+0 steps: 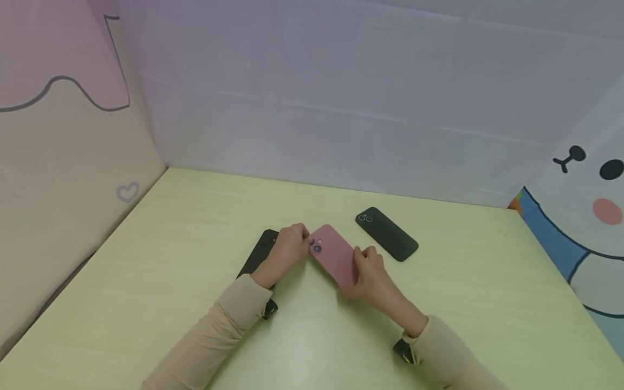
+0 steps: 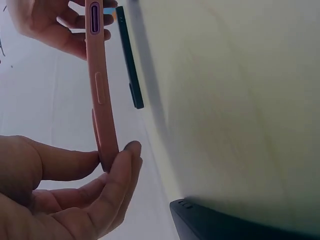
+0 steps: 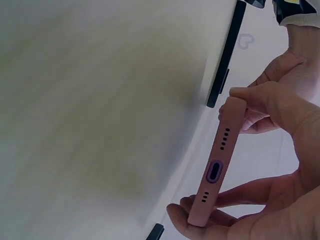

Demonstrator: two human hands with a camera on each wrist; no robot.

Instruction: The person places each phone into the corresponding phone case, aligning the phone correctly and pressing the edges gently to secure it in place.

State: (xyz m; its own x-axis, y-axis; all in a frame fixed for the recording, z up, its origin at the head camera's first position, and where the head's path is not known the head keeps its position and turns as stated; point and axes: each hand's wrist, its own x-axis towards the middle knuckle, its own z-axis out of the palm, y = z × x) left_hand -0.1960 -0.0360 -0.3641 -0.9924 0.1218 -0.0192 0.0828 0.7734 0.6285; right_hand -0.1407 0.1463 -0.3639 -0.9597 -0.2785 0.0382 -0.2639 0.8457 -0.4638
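A phone in a pink case [image 1: 333, 254] is held up off the table between both hands, its camera lenses facing up in the head view. My left hand [image 1: 291, 246] pinches the camera-end corner, thumb on one face and fingers on the other, as the left wrist view shows. At the other end, my right hand [image 1: 371, 276] grips the case across its width by the edges. The right wrist view shows the pink case's [image 3: 218, 162] end edge, with a port and small holes. A black phone [image 1: 257, 252] lies partly hidden beneath my left forearm and hand.
Another black phone [image 1: 387, 234] lies back-up on the pale yellow table [image 1: 322, 346], beyond my right hand. A whitish fabric wall [image 1: 341, 108] stands along the table's back edge. Printed panels with a heart [image 1: 128, 192] and a cartoon face flank the sides.
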